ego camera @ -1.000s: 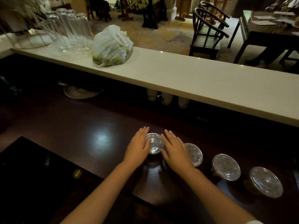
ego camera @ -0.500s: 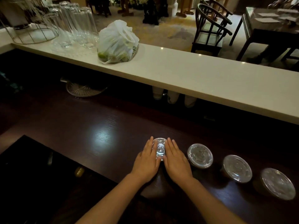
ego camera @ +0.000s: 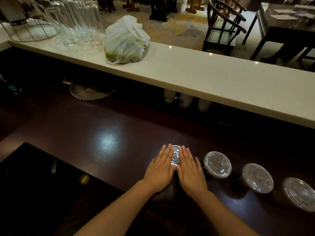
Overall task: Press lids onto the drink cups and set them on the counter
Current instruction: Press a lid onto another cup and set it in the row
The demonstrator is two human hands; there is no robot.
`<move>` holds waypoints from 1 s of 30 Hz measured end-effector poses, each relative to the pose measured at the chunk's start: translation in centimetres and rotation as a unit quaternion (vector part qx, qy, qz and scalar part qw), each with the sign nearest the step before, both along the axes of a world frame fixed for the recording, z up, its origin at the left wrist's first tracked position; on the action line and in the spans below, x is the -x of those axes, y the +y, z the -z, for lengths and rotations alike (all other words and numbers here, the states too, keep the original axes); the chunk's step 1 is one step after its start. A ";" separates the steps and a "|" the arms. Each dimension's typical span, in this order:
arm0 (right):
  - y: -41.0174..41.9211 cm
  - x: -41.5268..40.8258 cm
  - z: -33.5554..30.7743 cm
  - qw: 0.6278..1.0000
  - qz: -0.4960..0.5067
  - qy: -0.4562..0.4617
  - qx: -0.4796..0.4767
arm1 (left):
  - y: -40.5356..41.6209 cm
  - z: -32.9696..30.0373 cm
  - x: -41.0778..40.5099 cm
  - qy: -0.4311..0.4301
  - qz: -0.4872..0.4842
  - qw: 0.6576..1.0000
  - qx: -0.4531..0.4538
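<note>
Far left on the white upper table (ego camera: 213, 77) you have a wire basket (ego camera: 32, 29), then a cluster of upturned clear glasses (ego camera: 80, 23), then a knotted white plastic bag (ego camera: 127, 40) with green fruit showing through it. Under that ledge a woven tray (ego camera: 90, 92) lies on the dark wooden table (ego camera: 95, 133), and further right three paper cups (ego camera: 186, 100) hang in shadow. Down at the front, your left hand (ego camera: 160, 171) and right hand (ego camera: 190, 172) lie flat side by side, palms down, fingers straight and unclenched, both pressing on the clear plastic lid (ego camera: 175, 155) of the drink cup beneath them; neither grip is closed around anything, and only a strip of lid shows between the hands. The cup itself is hidden under your palms. To the right of your right hand, three more lidded cups stand in a row on the dark table: the nearest (ego camera: 217, 164) just beside your fingers, the next (ego camera: 257, 178), and the last (ego camera: 299, 194) at the frame edge.
</note>
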State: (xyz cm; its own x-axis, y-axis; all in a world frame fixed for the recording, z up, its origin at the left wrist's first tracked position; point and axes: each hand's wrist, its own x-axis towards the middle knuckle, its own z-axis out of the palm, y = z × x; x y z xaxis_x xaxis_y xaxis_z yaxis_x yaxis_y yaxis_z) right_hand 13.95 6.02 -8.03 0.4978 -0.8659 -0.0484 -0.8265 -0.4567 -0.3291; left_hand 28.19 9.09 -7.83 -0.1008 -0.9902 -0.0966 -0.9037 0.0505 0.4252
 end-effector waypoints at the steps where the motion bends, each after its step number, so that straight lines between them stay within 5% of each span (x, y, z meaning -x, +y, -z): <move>1: 0.4 -0.2 -0.1 1.000 0.017 0.006 -0.003 | -0.2 -0.1 -0.6 0.001 0.030 1.000 -0.007; 5: 3.5 -0.4 -0.9 0.995 0.083 0.021 0.046 | -1.5 -0.8 -3.9 -0.045 0.109 0.993 -0.004; 9: 4.6 0.4 -1.3 0.989 0.075 -0.057 0.111 | -0.4 -1.4 -3.6 -0.037 -0.047 0.998 0.036; 11: 3.5 0.5 -1.3 0.989 0.053 -0.063 0.119 | 0.9 -1.2 -1.4 -0.031 -0.049 0.998 0.032; 28: 0.0 1.0 0.3 0.999 -0.017 -0.013 0.024 | 1.0 0.3 1.2 0.012 -0.054 0.998 0.006; 30: 0.0 1.2 -0.1 0.999 -0.037 -0.036 0.016 | 1.3 0.3 0.8 0.076 -0.039 0.996 0.005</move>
